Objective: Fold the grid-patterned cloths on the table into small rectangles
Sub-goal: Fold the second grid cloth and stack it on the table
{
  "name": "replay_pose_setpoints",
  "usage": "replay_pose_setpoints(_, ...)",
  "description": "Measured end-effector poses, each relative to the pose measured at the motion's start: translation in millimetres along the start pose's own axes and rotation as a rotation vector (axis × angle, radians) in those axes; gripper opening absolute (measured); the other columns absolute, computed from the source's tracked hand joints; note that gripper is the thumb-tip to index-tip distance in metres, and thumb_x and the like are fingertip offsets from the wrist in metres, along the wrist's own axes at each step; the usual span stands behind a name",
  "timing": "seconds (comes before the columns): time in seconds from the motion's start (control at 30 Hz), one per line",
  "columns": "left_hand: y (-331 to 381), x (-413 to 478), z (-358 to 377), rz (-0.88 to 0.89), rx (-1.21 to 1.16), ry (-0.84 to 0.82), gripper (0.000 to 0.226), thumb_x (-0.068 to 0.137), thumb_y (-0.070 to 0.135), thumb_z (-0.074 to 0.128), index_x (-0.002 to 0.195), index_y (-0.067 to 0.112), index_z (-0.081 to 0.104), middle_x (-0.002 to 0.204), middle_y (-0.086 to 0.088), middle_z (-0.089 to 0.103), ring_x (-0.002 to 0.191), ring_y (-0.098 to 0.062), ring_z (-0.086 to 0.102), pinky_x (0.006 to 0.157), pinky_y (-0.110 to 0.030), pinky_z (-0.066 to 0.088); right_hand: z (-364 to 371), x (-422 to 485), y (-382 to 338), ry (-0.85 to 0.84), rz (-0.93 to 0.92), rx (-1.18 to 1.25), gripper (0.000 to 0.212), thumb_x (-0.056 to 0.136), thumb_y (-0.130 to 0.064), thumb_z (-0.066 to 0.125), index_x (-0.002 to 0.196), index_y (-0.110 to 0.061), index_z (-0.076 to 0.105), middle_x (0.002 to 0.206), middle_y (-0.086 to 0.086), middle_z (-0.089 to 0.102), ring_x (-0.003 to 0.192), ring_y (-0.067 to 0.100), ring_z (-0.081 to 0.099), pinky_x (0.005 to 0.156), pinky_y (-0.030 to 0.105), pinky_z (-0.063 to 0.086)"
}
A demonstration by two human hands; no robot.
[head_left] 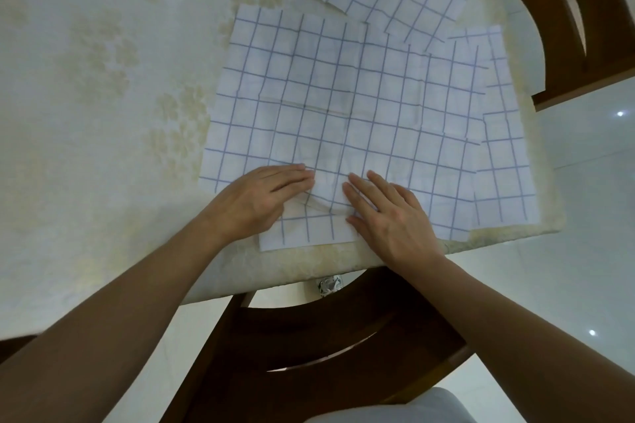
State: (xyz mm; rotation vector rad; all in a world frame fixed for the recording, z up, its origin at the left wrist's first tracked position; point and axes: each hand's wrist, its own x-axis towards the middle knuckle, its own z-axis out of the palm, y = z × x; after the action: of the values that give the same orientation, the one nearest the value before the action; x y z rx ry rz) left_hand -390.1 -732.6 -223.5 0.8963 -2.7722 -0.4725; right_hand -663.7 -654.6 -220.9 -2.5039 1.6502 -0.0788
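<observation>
We press our left hand [261, 196] and right hand [388, 213] flat, fingers straight, on the white blue-gridded cloth [343, 96] at frame centre on the cream bench [103, 113]; sliding them may drag the loose cloths beneath [501, 154] askew.

You're facing a table [86, 113] with a cream, flower-patterned covering. 2 dark wooden chairs: the near chair [309, 326] tucked under its edge, the far chair [611, 10] upper right. The glossy pale floor [584, 216], probably tile, reflects 2 small lights.
</observation>
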Motion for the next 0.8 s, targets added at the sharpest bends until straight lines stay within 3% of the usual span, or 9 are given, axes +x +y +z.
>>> replay_pose_setpoints(0.17, -1.5, -3.9, 2.3, -0.005, 0.015, 0.061, 0.054, 0.081, -0.017, 0.064, 0.132, 0.001, 0.058, 0.135, -0.014, 0.060, 0.128, -0.029, 0.055, 0.106, -0.046, 0.046, -0.3, 1.4, -0.3, 0.016, 0.015, 0.011, 0.047, 0.103, -0.036, 0.047, 0.144, -0.014, 0.050, 0.153, 0.005, 0.046, 0.142, 0.027, 0.041, 0.107, 0.045, 0.041)
replay_pose_setpoints(0.4, 18.2, -0.5, 0.5, -0.083, 0.029, 0.138, 0.038, 0.089, -0.005, 0.060, 0.126, 0.000, 0.063, 0.130, -0.015, 0.064, 0.124, -0.029, 0.059, 0.105, -0.049, 0.046, -7.3, -0.5, -0.9, -0.061, 0.010, 0.009, 0.066, 0.101, -0.051, 0.043, 0.154, -0.013, 0.033, 0.160, 0.008, 0.034, 0.148, 0.028, 0.031, 0.116, 0.046, 0.034)
replay_pose_setpoints(0.57, 46.1, -4.9, -3.2, -0.169, -0.010, 0.209, 0.042, 0.087, -0.013, 0.060, 0.127, -0.002, 0.062, 0.133, -0.017, 0.061, 0.128, -0.028, 0.056, 0.106, -0.049, 0.045, -24.5, -13.5, 26.3, -0.095, -0.030, 0.026, 0.064, 0.093, -0.028, 0.059, 0.152, -0.013, 0.038, 0.157, 0.009, 0.039, 0.145, 0.029, 0.037, 0.111, 0.050, 0.041)
replay_pose_setpoints(0.73, 67.7, -22.2, -1.4, -0.186, 0.019, 0.189, 0.045, 0.084, -0.012, 0.057, 0.128, -0.001, 0.062, 0.134, -0.016, 0.061, 0.126, -0.027, 0.057, 0.108, -0.047, 0.044, -34.7, -39.1, 62.9, -0.110, -0.063, 0.073, 0.053, 0.098, -0.029, 0.034, 0.147, -0.016, 0.047, 0.155, 0.004, 0.043, 0.143, 0.028, 0.040, 0.107, 0.045, 0.042)
replay_pose_setpoints(0.8, 70.0, -32.2, 1.4, -0.229, 0.025, 0.165, 0.046, 0.084, -0.009, 0.057, 0.128, 0.000, 0.062, 0.134, -0.015, 0.061, 0.125, -0.026, 0.058, 0.108, -0.045, 0.042, -34.4, -48.0, 74.7, -0.124, -0.071, 0.099, 0.051, 0.099, -0.026, 0.037, 0.149, -0.017, 0.045, 0.156, 0.002, 0.042, 0.144, 0.026, 0.039, 0.107, 0.043, 0.042)
